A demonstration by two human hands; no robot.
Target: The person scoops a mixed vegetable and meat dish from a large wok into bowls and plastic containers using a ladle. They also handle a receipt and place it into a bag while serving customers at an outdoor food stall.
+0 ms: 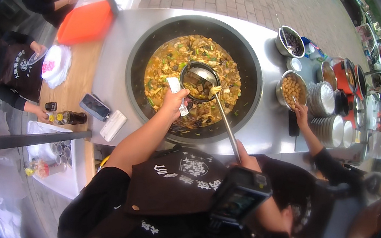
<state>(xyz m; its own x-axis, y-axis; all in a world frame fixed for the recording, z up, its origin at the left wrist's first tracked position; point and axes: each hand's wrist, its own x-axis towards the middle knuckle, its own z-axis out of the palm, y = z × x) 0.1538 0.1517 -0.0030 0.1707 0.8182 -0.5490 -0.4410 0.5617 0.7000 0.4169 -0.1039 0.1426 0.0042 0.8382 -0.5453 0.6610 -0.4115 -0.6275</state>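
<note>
A large round black pot holds a stew of vegetables and meat in yellow-brown broth. Over it my left hand grips the rim of a black bowl, with a strip of white printed paper between hand and bowl. The bowl holds some stew. My right hand is closed around the long metal handle of a ladle. The ladle's head is in the bowl, and a yellowish piece of food lies where its handle crosses the bowl's rim.
At right, a co-worker's hand touches a steel bowl of round brown food, near stacked bowls and a bowl of dark food. At left are phones, a bottle, an orange-red box and two people. A camera hangs before my chest.
</note>
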